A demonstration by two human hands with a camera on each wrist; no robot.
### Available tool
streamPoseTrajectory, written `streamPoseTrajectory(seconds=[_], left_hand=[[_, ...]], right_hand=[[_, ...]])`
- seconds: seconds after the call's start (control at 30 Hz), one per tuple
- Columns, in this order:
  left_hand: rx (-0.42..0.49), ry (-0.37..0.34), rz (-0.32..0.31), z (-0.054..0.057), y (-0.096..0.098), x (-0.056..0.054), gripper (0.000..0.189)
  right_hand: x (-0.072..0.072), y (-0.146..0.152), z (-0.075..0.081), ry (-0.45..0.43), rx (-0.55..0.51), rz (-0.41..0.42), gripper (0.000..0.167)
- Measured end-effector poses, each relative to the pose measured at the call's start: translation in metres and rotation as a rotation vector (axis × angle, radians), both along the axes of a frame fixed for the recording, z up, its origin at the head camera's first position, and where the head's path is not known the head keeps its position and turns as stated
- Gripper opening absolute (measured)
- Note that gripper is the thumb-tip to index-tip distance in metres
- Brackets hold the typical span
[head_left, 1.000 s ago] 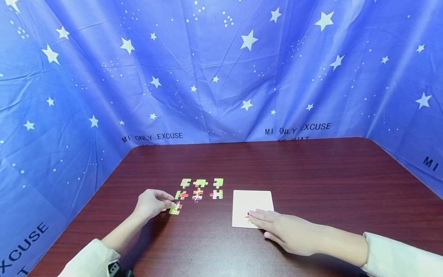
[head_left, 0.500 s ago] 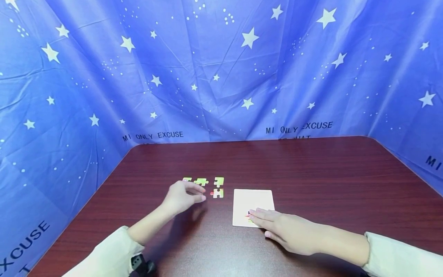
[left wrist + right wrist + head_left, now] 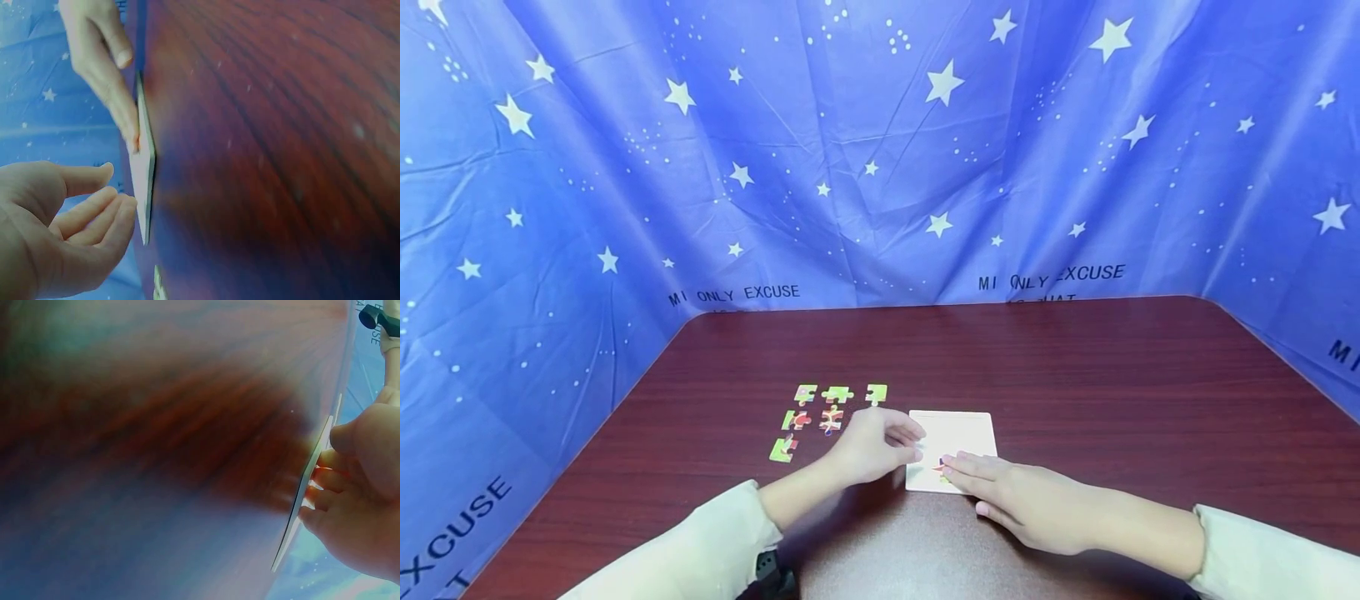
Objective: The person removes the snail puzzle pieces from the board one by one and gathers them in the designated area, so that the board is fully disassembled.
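My left hand [image 3: 872,446] hovers at the left edge of a square white board [image 3: 955,429], its fingers loosely bent. In the left wrist view, a gap separates that thumb from the fingers and no piece shows between them. The fingers of my right hand [image 3: 1037,504] lie extended on the board's lower part. Just beyond their tips, part of a colourful jigsaw piece [image 3: 941,472] peeks out on the board. Left of the board lie loose jigsaw pieces, among them a green one [image 3: 837,394], a red-and-white one [image 3: 831,420] and a corner piece [image 3: 783,450].
The dark reddish wooden table [image 3: 1075,367] runs back to a blue star-printed curtain [image 3: 880,167]. Another green piece [image 3: 876,392] sits above my left hand, which covers the spot just below it. A black wrist device [image 3: 767,571] shows by the left sleeve.
My left hand has swept right from the lower-left jigsaw piece, across the pieces, to the board's left edge. The right hand has stayed on the board.
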State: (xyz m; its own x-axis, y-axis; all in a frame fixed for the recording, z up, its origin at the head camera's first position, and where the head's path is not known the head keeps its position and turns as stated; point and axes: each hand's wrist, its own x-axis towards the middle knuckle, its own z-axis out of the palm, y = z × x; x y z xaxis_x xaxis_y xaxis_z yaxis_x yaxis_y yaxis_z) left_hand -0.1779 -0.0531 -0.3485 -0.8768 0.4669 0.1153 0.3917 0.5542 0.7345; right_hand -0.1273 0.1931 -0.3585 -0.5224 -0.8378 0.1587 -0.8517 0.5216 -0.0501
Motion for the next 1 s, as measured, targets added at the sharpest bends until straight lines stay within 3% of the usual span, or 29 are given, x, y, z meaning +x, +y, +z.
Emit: streamPoseTrajectory(seconds=[0.2,0.47,0.73,1.0], left_hand=[[0.023,-0.009,-0.058,-0.006,0.013,0.003,0.014],[0.037,-0.015,-0.04,-0.009,0.022,0.006,0.011],[0.036,-0.09,-0.017,-0.007,0.024,0.007,0.012],[0.043,-0.074,-0.007,-0.006,0.024,0.008,0.011]], right_hand=[[0.0,0.0,0.0,-0.005,0.004,0.005,0.046],[-0.001,0.0,0.0,-0.029,0.012,-0.007,0.047],[0.001,0.004,0.001,-0.01,0.019,0.005,0.048],[0.005,0.018,0.001,0.019,0.027,-0.006,0.046]])
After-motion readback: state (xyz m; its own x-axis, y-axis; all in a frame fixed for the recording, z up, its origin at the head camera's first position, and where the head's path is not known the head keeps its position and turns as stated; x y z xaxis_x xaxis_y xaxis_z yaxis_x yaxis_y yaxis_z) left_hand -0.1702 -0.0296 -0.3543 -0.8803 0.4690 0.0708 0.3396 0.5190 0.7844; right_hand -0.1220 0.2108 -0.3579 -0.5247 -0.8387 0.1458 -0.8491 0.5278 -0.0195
